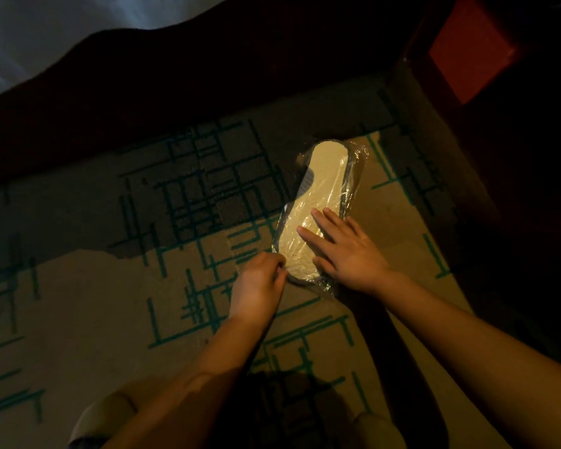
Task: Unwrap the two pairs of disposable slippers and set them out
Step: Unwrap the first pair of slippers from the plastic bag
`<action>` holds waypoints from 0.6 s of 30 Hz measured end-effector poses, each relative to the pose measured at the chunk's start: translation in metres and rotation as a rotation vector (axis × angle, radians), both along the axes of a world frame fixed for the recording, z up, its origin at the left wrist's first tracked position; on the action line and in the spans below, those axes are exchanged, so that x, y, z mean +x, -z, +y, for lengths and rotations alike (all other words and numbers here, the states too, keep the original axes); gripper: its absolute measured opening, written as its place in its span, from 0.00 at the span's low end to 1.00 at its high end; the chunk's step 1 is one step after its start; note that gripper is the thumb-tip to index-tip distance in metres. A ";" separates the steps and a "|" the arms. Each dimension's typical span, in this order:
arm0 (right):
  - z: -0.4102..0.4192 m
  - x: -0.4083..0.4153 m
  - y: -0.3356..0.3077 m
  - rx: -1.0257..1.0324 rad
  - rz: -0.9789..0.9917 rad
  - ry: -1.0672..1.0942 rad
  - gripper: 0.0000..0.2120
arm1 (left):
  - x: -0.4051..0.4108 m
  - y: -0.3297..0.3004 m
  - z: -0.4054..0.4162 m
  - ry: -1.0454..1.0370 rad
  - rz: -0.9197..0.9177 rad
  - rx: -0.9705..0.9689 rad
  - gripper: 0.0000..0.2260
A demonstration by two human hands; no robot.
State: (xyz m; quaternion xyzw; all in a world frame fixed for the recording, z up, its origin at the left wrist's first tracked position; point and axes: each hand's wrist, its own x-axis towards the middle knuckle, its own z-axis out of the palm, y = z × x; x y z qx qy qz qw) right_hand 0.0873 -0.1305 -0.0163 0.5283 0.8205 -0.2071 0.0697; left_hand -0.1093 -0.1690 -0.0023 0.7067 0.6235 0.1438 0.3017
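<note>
A pack of pale disposable slippers point(324, 186) sealed in clear plastic wrap lies on the patterned carpet point(110, 286), its sole side up. My right hand point(344, 251) lies flat on the near half of the pack with straight fingers pressing it down. My left hand point(259, 283) is at the pack's near left edge, its fingers curled and pinching the plastic wrap there. Only this one pack is in view.
The carpet is beige with teal line patterns. A dark bed base with white bedding point(30, 30) runs along the top left. A dark wooden piece of furniture with a red panel point(467, 50) stands at the top right. Pale slippers on my feet point(104, 419) show at the bottom.
</note>
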 end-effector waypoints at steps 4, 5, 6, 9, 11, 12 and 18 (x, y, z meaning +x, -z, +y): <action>0.003 0.001 0.001 0.009 -0.030 -0.007 0.28 | -0.003 -0.010 -0.002 0.080 -0.017 0.038 0.07; 0.004 0.001 0.001 0.010 -0.030 0.000 0.28 | -0.006 -0.013 -0.005 0.132 -0.019 0.078 0.07; 0.005 0.001 0.001 0.010 -0.029 0.006 0.28 | -0.009 -0.014 -0.010 0.203 -0.005 0.119 0.06; 0.007 0.000 0.001 0.005 -0.026 0.016 0.29 | -0.030 -0.009 -0.021 0.417 0.106 0.191 0.07; 0.007 -0.001 0.000 0.005 -0.018 0.022 0.29 | -0.047 -0.003 -0.022 0.495 0.174 0.174 0.04; 0.006 -0.002 0.000 0.005 -0.012 0.032 0.29 | -0.055 0.000 -0.023 0.519 0.201 0.156 0.05; -0.003 -0.011 -0.001 0.030 -0.029 0.107 0.28 | -0.064 -0.009 -0.038 0.116 0.171 0.111 0.21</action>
